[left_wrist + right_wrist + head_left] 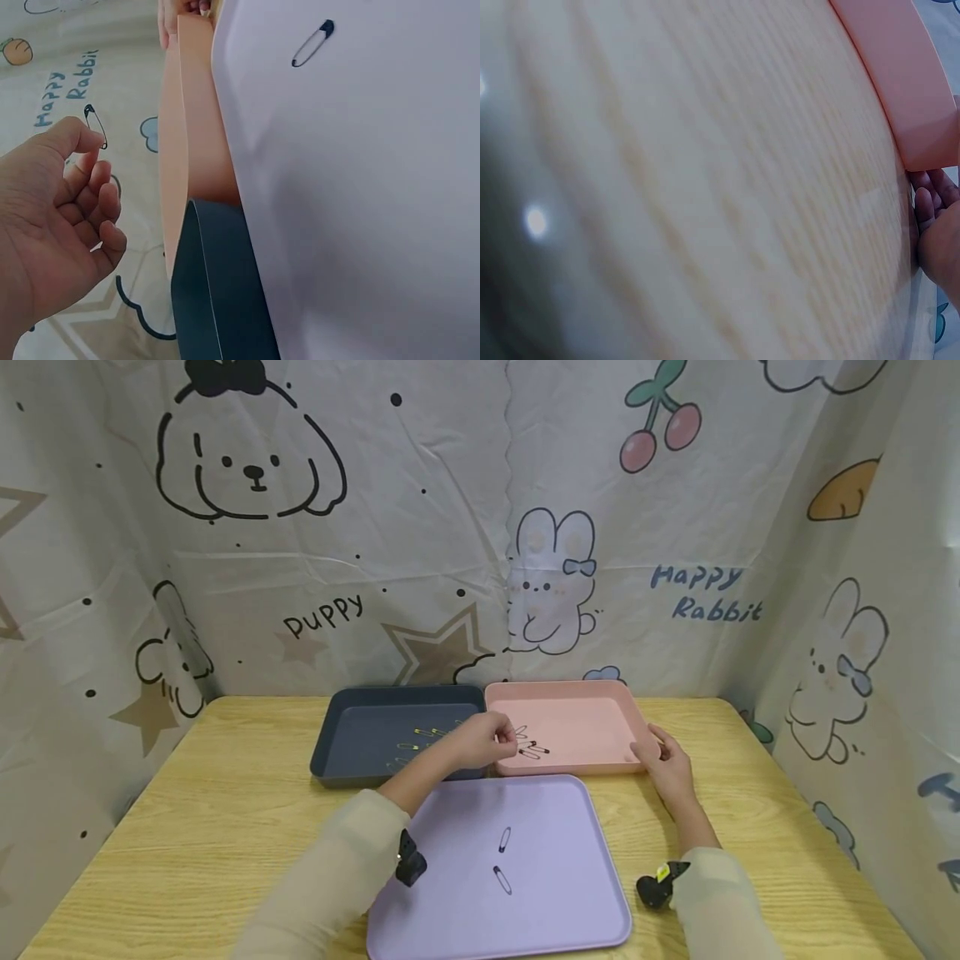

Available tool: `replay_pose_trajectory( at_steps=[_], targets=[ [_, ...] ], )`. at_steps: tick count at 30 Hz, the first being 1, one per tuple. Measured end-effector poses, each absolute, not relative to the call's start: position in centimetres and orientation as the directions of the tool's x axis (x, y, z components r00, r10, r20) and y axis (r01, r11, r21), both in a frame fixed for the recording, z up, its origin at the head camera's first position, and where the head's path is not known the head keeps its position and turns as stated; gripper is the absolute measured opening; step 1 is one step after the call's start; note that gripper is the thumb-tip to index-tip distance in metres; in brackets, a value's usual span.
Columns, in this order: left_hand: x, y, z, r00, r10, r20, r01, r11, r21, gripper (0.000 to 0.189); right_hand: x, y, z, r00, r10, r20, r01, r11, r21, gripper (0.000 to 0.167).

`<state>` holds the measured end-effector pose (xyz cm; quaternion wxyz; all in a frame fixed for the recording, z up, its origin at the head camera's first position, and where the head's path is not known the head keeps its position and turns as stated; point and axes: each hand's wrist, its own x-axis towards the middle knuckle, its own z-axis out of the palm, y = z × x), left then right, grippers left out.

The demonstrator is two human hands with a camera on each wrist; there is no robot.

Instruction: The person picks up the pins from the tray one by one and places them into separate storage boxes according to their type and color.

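My left hand [483, 742] pinches a black-headed safety pin [96, 126] between thumb and forefinger, the other fingers loosely bent, over the left part of the pink tray [570, 710]. Beneath and beside that hand, several black-headed safety pins [534, 750] lie in the pink tray. With its thumb over the rim and fingers outside, my right hand [669, 770] holds the pink tray's front right corner. Two more black-headed safety pins, one upper [505, 839] and one lower [502, 880], lie apart on the lilac tray [570, 910].
A dark blue tray [352, 727] stands left of the pink one, holding several yellow-headed safety pins [408, 747], partly hidden by my left forearm. The lilac tray sits in front of both on the wooden table [225, 827]. A printed curtain [420, 527] hangs behind and at the sides.
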<state>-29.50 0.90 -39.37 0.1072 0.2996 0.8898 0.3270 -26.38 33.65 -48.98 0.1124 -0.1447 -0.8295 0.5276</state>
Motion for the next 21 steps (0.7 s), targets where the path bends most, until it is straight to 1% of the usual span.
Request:
replay_pose_trajectory(
  at_steps=[4,9,14,21],
  targets=[
    [-30.0,1.5,-39.2,-0.802,0.597,0.011,0.455,0.599,0.659,0.005,-26.4,33.7,-49.1,-0.932,0.361,0.034,0.124,0.406,-0.905,0.064],
    [-30.7,2.1,-39.3,-0.792,0.609,0.035,0.453,0.548,0.703,0.006,-26.4,33.7,-49.2,-0.932,0.359,0.043,0.118,0.413,-0.903,0.064],
    [-31.4,2.9,-39.5,-0.784,0.614,0.092,0.488,0.518,0.702,0.010,-26.4,33.7,-49.1,-0.931,0.363,0.041,0.117,0.403,-0.908,0.064],
    [-32.1,4.0,-39.9,-0.793,0.602,0.094,0.476,0.515,0.713,0.009,-26.4,33.6,-49.0,-0.928,0.371,0.042,0.114,0.387,-0.915,0.062]
  ],
)
